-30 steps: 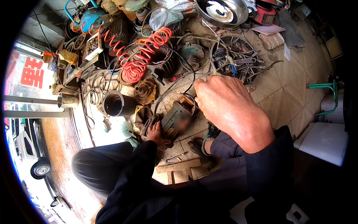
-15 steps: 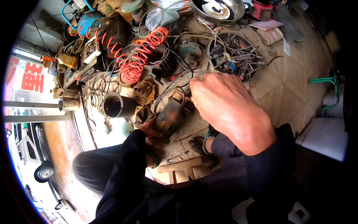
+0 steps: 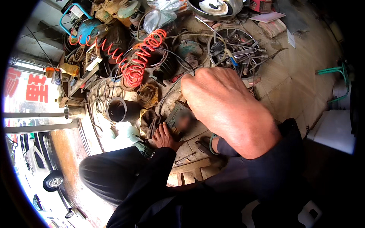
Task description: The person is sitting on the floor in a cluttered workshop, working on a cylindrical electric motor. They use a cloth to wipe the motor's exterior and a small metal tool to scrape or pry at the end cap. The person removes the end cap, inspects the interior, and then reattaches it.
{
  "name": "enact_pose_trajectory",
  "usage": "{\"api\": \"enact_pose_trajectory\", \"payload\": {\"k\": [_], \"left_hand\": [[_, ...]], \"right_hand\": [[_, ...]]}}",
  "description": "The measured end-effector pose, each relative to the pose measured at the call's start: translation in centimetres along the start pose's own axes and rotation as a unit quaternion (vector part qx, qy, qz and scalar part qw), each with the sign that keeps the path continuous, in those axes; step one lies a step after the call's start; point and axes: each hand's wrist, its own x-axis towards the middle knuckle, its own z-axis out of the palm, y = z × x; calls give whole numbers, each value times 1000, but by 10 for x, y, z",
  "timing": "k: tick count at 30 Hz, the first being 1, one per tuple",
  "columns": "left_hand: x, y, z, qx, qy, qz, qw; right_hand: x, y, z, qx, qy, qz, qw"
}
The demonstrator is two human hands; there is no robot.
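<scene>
The person's left hand (image 3: 164, 137) lies low near the middle of the view, palm down with the fingers stretched forward and a little apart, at the near left end of a boxy grey-green metal housing (image 3: 177, 111); whether it grips the housing or only rests against it cannot be told. That housing sits on the tiled floor (image 3: 283, 89) in front of the person, part of its face lost in a blur and its right end close to the right hand in the view. The right hand (image 3: 224, 95) is raised nearer the camera, its back up and its fingers curled under; the fingertips are hidden, so how tightly it is closed and what it may hold cannot be told. Crumpled dark cloth (image 3: 149, 121) lies just left of the housing, with a black open-ended cylinder (image 3: 121, 110) beyond it and a rusty flanged part (image 3: 147, 94) with a stubby shaft farther back. Behind these, a coiled red hose (image 3: 137, 70) hangs down across a heap of cables and motor parts. A round tray (image 3: 258, 45) full of wrenches and other metal tools stands beyond the right hand, and a wrench (image 3: 183, 159) lies on the floor near the person's feet.
</scene>
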Motion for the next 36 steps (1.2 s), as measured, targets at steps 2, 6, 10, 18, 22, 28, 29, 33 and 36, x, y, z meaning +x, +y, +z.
{"api": "enact_pose_trajectory", "payload": {"k": [2,6,10,18,22,28,29,33,36], "left_hand": [[8,0,-4,15,3,8,1000],[29,-33,-20,41,-63,-18,997],[68,-33,-1,13,-76,100,992],[102,-108,-39,-46,-176,81,980],[137,-87,-32,-91,-221,121,963],[173,-128,-46,-178,-316,116,925],[177,-140,-50,-201,-338,104,914],[191,-144,-55,-227,-361,87,900],[201,-173,-42,-256,-338,102,900]], "right_hand": [[-5,3,0,-1,3,-6,1000],[-2,7,13,9,30,-19,999],[-15,11,-4,-5,38,15,999],[-3,12,16,1,44,-20,999],[-20,8,-16,-14,41,15,999],[-24,28,2,29,67,1,997],[-20,31,6,37,59,3,998],[-9,33,-2,-21,-57,60,996],[1,20,-6,-65,-73,75,992]]}}
